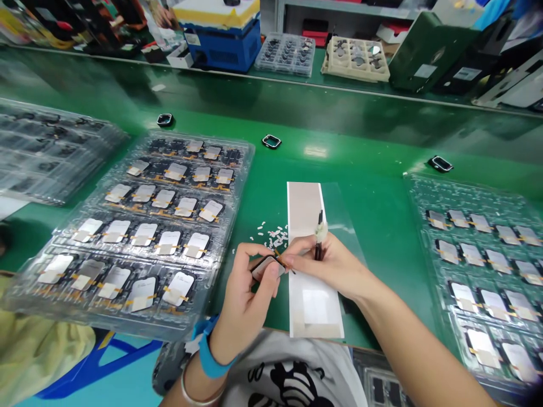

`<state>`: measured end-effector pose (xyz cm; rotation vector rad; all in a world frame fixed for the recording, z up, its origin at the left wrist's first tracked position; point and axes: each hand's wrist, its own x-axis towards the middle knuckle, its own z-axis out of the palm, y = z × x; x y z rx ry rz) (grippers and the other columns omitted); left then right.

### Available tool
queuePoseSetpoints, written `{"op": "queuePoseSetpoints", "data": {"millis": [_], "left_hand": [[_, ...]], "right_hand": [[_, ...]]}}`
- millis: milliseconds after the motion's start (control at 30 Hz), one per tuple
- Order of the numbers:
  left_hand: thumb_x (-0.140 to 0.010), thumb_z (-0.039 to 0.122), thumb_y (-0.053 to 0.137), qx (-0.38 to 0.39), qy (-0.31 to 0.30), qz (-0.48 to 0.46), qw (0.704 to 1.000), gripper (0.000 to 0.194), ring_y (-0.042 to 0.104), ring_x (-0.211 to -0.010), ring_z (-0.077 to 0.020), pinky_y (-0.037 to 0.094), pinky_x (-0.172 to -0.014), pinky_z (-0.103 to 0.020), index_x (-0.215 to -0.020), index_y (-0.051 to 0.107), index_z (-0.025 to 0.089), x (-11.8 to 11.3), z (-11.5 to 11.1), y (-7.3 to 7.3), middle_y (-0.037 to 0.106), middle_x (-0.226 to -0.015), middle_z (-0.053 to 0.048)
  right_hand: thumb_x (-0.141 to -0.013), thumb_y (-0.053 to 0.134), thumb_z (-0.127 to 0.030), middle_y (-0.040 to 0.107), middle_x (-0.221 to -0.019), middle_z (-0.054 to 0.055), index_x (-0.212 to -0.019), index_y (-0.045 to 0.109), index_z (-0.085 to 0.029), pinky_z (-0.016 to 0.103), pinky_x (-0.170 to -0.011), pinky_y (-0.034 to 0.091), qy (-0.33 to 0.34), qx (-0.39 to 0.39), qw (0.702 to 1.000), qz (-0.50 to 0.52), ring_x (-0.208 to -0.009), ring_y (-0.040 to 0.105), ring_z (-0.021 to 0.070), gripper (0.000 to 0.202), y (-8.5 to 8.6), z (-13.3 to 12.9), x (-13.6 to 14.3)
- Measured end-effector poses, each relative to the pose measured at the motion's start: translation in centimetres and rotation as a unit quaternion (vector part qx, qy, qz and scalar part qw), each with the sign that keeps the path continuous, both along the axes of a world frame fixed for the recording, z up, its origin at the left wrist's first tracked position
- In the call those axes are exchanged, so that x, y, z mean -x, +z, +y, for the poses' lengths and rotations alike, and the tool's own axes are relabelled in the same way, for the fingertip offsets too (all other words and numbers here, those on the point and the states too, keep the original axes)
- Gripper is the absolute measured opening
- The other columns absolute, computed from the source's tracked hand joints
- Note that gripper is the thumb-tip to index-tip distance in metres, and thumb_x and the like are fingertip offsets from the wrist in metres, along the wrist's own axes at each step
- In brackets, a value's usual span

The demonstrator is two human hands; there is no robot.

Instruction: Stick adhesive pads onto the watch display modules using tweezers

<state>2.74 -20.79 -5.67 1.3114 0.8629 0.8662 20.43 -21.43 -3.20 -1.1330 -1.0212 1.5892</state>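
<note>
Between the thumb and fingers of my left hand (248, 297) is a small watch display module (267, 269), pale-backed and black-edged, tilted, with an orange flex cable at its right end. My right hand (337, 264) is closed around black tweezers (320, 229), which have a pale wrap on the shaft. Its thumb and forefinger pinch together at the module's cable end, partly hiding it. Beneath the right hand lies a long backing sheet (304, 204), beige and white. Small white scraps (276, 234) are scattered on the green table just beyond my left hand.
A clear tray (231, 220) with rows of similar modules lies left; another module tray (428, 265) lies right. Stacked trays (55, 152) are at far left. Three watch cases (271, 141) sit along the back. A shelf above carries a blue machine (227, 48) and boxes.
</note>
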Motion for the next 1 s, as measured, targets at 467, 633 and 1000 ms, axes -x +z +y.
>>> {"op": "queuePoseSetpoints", "data": {"millis": [467, 633, 1000], "left_hand": [[-0.106, 0.038, 0.043, 0.042, -0.055, -0.018, 0.997, 0.013, 0.046, -0.065, -0.0096, 0.035, -0.058, -0.02, -0.108, 0.041, 0.026, 0.1, 0.1, -0.1, 0.051, -0.072, 0.006], [-0.107, 0.037, 0.042, 0.047, -0.049, -0.02, 0.998, 0.012, 0.048, -0.064, -0.0088, 0.038, -0.059, -0.019, -0.107, 0.041, 0.026, 0.0, 0.0, -0.2, 0.05, -0.071, 0.006], [-0.107, 0.027, 0.039, -0.036, -0.065, 0.072, 0.995, 0.004, 0.058, -0.07, -0.0096, 0.048, -0.066, -0.02, -0.107, 0.043, 0.026, 0.9, -0.9, 0.5, 0.06, -0.08, 0.004]], "right_hand": [[-0.084, 0.069, -0.028, 0.041, -0.055, -0.007, -0.074, 0.073, -0.014, 0.024, -0.048, 0.022, -0.074, -0.087, 0.976, -0.184, -0.05, 0.028, 0.0059, 0.017, 0.7, -0.5, 0.6], [-0.086, 0.067, -0.027, 0.042, -0.055, -0.007, -0.072, 0.071, -0.016, 0.024, -0.049, 0.026, -0.069, -0.097, 0.975, -0.186, -0.051, 0.032, 0.0066, 0.018, 0.6, -0.7, 0.7], [-0.102, 0.044, -0.029, 0.06, -0.086, 0.001, -0.084, 0.068, -0.021, 0.029, -0.079, 0.046, -0.136, -0.174, 0.938, -0.266, -0.085, 0.058, 0.0139, 0.031, 1.9, -2.7, -0.5]]}}
